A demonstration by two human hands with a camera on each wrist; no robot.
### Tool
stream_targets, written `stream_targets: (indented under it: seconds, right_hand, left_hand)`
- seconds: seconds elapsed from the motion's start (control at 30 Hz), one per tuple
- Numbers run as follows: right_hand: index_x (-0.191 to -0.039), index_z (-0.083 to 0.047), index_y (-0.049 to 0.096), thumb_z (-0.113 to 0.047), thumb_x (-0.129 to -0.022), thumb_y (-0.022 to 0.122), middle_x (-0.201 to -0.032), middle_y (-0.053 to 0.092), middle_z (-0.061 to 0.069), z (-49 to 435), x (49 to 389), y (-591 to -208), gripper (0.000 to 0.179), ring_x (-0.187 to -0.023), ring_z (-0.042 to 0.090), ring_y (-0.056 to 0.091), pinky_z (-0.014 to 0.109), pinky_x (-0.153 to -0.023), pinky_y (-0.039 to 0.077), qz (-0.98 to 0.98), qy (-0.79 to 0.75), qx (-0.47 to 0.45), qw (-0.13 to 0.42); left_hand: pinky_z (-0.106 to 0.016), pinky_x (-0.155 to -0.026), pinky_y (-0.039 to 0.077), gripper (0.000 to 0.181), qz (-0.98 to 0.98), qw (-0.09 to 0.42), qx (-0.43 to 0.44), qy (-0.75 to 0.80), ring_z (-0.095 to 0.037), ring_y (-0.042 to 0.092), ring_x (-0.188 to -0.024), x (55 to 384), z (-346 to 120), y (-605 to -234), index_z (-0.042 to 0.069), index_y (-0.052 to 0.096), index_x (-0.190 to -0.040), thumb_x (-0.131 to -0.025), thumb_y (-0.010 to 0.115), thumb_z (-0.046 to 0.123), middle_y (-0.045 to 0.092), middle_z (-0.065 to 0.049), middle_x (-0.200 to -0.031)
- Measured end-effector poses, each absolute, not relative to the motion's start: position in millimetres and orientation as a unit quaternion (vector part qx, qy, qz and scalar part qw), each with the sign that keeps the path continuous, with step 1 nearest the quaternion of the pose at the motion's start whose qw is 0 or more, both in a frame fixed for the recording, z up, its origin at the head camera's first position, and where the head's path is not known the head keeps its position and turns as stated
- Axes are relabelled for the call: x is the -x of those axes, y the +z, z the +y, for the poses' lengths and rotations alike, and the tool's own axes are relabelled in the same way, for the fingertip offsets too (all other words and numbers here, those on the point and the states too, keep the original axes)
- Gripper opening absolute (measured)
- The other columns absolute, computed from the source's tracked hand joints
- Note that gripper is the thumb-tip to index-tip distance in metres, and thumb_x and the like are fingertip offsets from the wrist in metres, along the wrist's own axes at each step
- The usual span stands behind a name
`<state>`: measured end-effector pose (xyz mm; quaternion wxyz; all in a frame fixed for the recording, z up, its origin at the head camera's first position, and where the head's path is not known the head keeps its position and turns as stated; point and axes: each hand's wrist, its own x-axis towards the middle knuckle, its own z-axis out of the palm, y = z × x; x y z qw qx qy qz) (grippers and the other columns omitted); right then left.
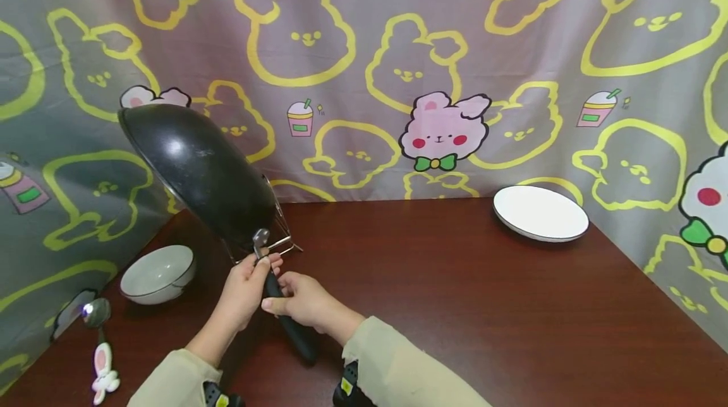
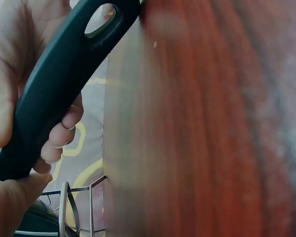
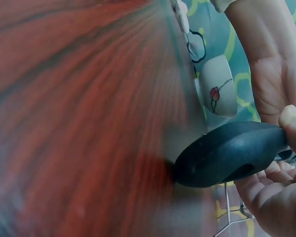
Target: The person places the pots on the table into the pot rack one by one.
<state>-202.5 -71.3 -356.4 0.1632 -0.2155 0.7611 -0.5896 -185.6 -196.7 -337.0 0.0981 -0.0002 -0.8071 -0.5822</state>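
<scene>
A black wok (image 1: 199, 167) stands tilted at the left, its rounded underside toward me and its inside hidden. Behind its lower edge shows a thin wire rack (image 1: 287, 244). From the wok a metal joint runs into a long black handle (image 1: 299, 336), which slopes down toward the table and has a hanging hole (image 2: 99, 22) near its end. My left hand (image 1: 246, 284) grips the handle at its upper part, by the metal joint. Lower down, my right hand (image 1: 309, 303) holds the same handle between thumb and fingers. The handle's tip (image 3: 185, 168) is close to the tabletop; contact is unclear.
A white bowl (image 1: 156, 277) stands left of my hands, with a rabbit-handled spoon (image 1: 103, 363) nearer the left edge. At the back right lies a white plate (image 1: 540, 211) with a dark rim. A patterned curtain (image 1: 364, 34) borders the brown table (image 1: 455, 293).
</scene>
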Motion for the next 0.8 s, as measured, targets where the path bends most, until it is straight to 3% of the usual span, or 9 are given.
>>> stream_targets:
  seconds: [0.27, 0.43, 0.57, 0.67, 0.8]
  right_hand:
    - [-0.095, 0.0, 0.058, -0.011, -0.082, 0.069, -0.07, 0.058, 0.002, -76.7, 205.9, -357.3, 0.02, -0.061, 0.01, 0.054, 0.021, -0.056, 0.044, 0.734, -0.623, 0.207, 0.174]
    - [-0.093, -0.001, 0.058, -0.012, -0.081, 0.07, -0.07, 0.06, 0.003, -76.9, 204.2, -356.9, 0.02, -0.06, 0.01, 0.054, 0.021, -0.056, 0.044, 0.741, -0.618, 0.203, 0.164]
    - [-0.099, -0.004, 0.06, -0.026, -0.084, 0.068, -0.076, 0.061, -0.001, -67.8, 199.1, -354.7, 0.027, -0.064, 0.007, 0.054, 0.021, -0.058, 0.044, 0.791, -0.56, 0.217, 0.121]
    - [-0.108, -0.006, 0.059, -0.036, -0.086, 0.064, -0.086, 0.064, 0.001, -49.5, 193.7, -348.0, 0.037, -0.074, 0.008, 0.058, 0.022, -0.065, 0.046, 0.824, -0.511, 0.24, 0.056]
    - [-0.122, -0.004, 0.052, -0.037, -0.088, 0.059, -0.11, 0.062, 0.01, -2.6, 182.7, -333.5, 0.048, -0.1, 0.018, 0.06, 0.031, -0.084, 0.049, 0.843, -0.451, 0.287, -0.065]
  left_hand:
    - [-0.027, -0.096, 0.042, 0.043, -0.8, 0.076, 0.018, -0.595, -0.04, 0.046, -0.121, 190.3, -206.3, -333.8, -0.013, 0.029, -0.136, -0.101, 0.03, 0.011, 0.045, -0.031, -0.132]
    - [-0.037, -0.101, 0.036, 0.046, -0.808, 0.055, 0.021, -0.587, -0.038, 0.043, -0.125, 189.6, -210.2, -331.1, -0.013, 0.026, -0.138, -0.101, 0.031, 0.014, 0.042, -0.03, -0.135]
    - [-0.05, -0.103, 0.034, 0.047, -0.86, 0.056, -0.002, -0.507, -0.038, 0.043, -0.124, 182.8, -211.6, -324.0, -0.011, 0.038, -0.133, -0.101, 0.036, 0.023, 0.045, -0.029, -0.133]
    - [-0.053, -0.093, 0.04, 0.046, -0.911, 0.131, -0.02, -0.39, -0.039, 0.052, -0.112, 168.6, -209.8, -317.2, -0.007, 0.054, -0.121, -0.098, 0.041, 0.031, 0.057, -0.027, -0.12]
    - [-0.045, -0.071, 0.046, 0.028, -0.908, 0.326, 0.018, -0.263, -0.031, 0.06, -0.08, 140.6, -201.5, -308.1, -0.001, 0.063, -0.098, -0.093, 0.052, 0.025, 0.065, -0.017, -0.089]
